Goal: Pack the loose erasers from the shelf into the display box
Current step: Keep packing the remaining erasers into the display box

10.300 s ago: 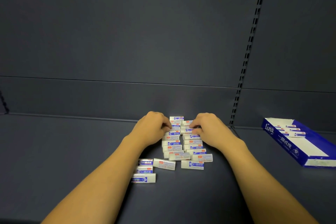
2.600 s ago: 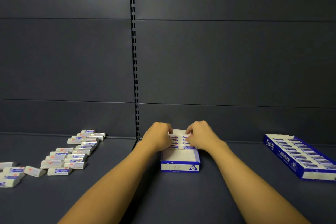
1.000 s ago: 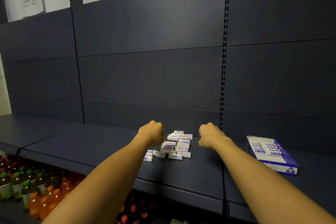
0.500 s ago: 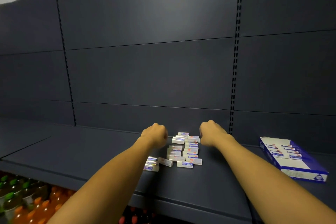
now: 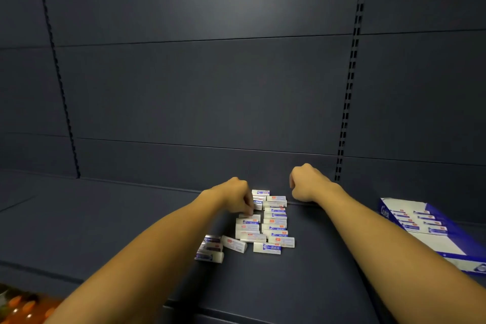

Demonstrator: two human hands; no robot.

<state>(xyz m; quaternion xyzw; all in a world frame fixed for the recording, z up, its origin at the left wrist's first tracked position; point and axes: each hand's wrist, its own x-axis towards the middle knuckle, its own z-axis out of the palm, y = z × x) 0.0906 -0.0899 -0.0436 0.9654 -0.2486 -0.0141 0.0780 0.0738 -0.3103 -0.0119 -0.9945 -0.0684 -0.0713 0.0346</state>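
Left hand (image 5: 236, 198) curls onto the loose erasers (image 5: 265, 221), grip unclear; right hand (image 5: 306, 183) fisted, empty. Next: gather a batch for the display box (image 5: 431, 234).

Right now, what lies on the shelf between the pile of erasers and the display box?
In the head view, only the right forearm crosses above; the shelf between erasers and display box is bare.

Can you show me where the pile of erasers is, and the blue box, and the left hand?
pile of erasers (image 5: 273, 221): head view, on an eraser mid-pile.
blue box (image 5: 457, 229): head view, on its blue side wall.
left hand (image 5: 234, 196): head view, on its back.
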